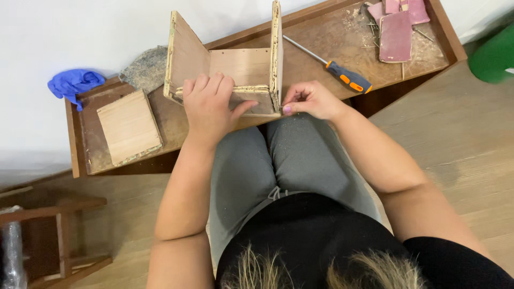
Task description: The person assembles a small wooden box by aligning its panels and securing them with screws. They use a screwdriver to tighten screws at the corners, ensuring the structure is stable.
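Note:
A small open plywood box [243, 65] with two upright side walls stands on a low brown wooden table [321, 43]. My left hand [210, 104] presses down on the box's near panel, fingers curled over its top edge. Against the near right corner of the box, my right hand [310, 100] pinches its fingertips together; whatever small thing they hold is hidden. A screwdriver [334, 67] with a grey and orange handle lies on the table just beyond my right hand.
A loose square plywood panel [129, 127] lies at the table's left end, with a grey pad [145, 68] and blue gloves [72, 83] behind it. Reddish sandpaper pieces [396, 33] and nails lie at the far right. A green object [495, 56] and a dark stool [48, 235] stand on the floor.

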